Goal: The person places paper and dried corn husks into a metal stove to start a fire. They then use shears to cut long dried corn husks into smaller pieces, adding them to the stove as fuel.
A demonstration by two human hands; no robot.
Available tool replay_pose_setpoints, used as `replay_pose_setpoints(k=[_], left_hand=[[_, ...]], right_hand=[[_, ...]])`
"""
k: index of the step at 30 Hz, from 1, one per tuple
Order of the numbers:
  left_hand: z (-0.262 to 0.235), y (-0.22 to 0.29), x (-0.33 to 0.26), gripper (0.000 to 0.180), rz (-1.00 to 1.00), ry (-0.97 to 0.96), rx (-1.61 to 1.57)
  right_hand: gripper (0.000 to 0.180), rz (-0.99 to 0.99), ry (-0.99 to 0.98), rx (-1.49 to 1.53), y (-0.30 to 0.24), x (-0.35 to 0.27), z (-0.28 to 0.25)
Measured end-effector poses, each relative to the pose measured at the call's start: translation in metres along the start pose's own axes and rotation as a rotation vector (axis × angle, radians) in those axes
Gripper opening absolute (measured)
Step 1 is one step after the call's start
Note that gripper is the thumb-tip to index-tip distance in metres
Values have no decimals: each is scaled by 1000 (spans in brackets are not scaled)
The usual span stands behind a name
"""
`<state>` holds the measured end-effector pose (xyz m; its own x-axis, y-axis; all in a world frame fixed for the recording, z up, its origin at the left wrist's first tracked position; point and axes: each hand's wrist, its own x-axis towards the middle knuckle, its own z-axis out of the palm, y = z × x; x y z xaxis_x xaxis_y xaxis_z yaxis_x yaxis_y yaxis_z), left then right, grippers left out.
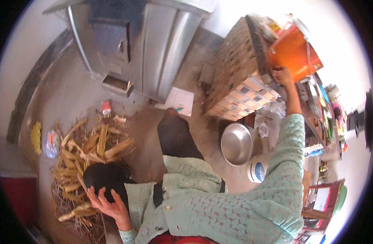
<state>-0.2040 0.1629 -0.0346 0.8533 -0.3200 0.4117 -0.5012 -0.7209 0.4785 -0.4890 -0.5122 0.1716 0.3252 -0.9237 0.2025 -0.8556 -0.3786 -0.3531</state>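
Observation:
My left hand (111, 206) is held low beside my dark-clad knee with its fingers spread and nothing in them. Just beyond it lies a heap of dry corn husks (93, 148) on the floor. Reaching out to the far right, my right hand (282, 76) is at the top of a tiled counter (243, 95), by the lower edge of a shiny orange panel or box (294, 53). Its fingers are curled around something that I cannot make out.
A metal stove (166, 53) with a pulled-out drawer (117, 84) stands ahead. White paper (182, 101) and a small red box (106, 107) lie on the floor. A metal basin (236, 144) and a white bucket (257, 171) sit under my right arm. Cluttered shelves line the right.

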Motion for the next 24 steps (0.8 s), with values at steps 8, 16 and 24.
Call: replay_pose_setpoints(k=[8, 16, 24], left_hand=[[5, -4, 6, 22, 8, 35, -29], [4, -1, 8, 22, -15, 11, -10], [5, -8, 8, 26, -39, 18, -18]], right_hand=[[30, -146, 70, -154, 60, 23, -18], [28, -292, 343, -643, -23, -34, 6], [33, -650, -9, 83, -154, -168, 132]])
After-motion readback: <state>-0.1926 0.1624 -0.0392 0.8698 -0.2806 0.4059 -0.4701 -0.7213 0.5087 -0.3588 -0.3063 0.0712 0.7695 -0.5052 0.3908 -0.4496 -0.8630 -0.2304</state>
